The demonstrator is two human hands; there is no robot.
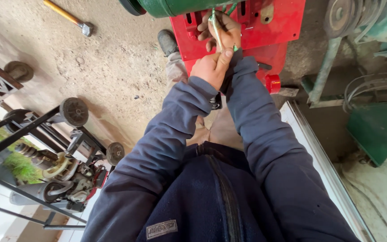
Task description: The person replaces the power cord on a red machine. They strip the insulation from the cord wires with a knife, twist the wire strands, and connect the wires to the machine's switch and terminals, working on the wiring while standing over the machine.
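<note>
Green cord (216,31) runs taut between both hands against the red machine frame (287,22): right hand (222,29) pinches it up top, left hand (211,67) grips the lower end, keeping tension.

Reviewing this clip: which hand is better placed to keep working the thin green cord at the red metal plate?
Probably the right hand: its fingers rest against the red metal plate where the thin green cord runs, while the left hand pinches the cord's lower end.

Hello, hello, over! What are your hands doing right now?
Left hand pinching the green cord. Right hand gripping it higher up, against the red metal plate. Green tank close above. Nothing blocking.
</note>
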